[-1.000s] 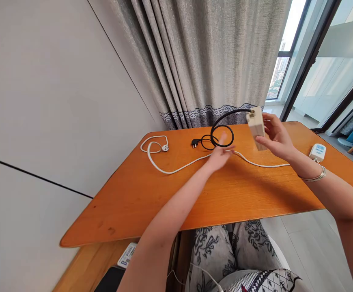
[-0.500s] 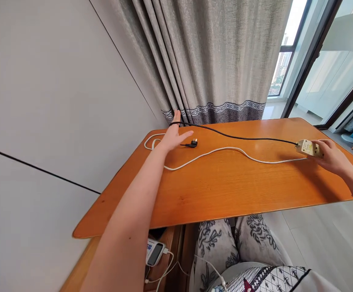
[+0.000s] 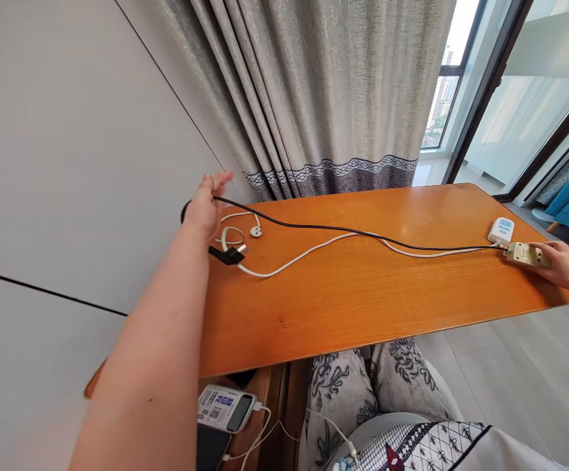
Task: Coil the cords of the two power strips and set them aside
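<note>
At the table's left end, my left hand [image 3: 203, 206] is raised with the black power cord [image 3: 309, 227] caught around it. Its fingers are partly hidden and slightly blurred. The cord's black plug [image 3: 228, 254] hangs just below the hand, its metal prongs facing right. From the hand the cord stretches across to a small cream power strip [image 3: 524, 254] at the right. My right hand [image 3: 559, 261] grips the strip's right end, low at the tabletop.
A white cord [image 3: 304, 254] snakes along the wooden table [image 3: 363, 294], from a white plug [image 3: 256, 231] to a white power strip [image 3: 501, 230]. A wall borders the left, a curtain [image 3: 343, 98] the back. Below lie a white device [image 3: 225, 407] and cables.
My left hand has moved left, drawing the black cord and its plug along. My right hand has shifted right and lowered with the cream strip, and the white strip behind it now shows.
</note>
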The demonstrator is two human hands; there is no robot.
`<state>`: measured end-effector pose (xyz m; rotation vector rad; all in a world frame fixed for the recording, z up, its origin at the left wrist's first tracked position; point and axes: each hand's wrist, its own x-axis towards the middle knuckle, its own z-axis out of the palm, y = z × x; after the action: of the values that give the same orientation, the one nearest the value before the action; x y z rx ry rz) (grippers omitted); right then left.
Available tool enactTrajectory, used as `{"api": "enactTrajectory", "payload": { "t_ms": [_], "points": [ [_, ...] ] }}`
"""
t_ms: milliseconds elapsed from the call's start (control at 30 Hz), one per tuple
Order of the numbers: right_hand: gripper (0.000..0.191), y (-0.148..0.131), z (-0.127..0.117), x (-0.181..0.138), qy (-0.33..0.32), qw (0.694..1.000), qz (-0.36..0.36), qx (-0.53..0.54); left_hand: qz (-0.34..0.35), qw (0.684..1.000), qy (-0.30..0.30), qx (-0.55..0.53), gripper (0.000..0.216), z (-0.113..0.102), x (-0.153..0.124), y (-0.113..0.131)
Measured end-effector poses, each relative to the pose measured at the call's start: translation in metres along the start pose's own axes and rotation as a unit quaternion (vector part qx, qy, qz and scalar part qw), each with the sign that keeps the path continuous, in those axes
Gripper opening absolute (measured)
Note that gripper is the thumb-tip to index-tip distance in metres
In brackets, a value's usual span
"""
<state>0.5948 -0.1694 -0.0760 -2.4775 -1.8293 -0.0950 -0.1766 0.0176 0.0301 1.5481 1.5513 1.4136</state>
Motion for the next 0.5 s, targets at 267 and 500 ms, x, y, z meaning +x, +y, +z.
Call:
{"api": "enactTrajectory", "payload": {
  "t_ms": [267, 500],
  "points": [
    [0.049, 0.001, -0.008, 0.015, -0.034, 0.998, -0.032, -0.042, -0.073, 0.978, -0.191, 0.049, 0.076, -0.017, -0.036, -0.035],
    [0.051, -0.009, -0.016, 0.036, -0.059, 0.996, -0.021, -0.068, -0.130, 0.931, -0.324, 0.111, 0.066, -0.014, -0.053, -0.033]
  ]
}}
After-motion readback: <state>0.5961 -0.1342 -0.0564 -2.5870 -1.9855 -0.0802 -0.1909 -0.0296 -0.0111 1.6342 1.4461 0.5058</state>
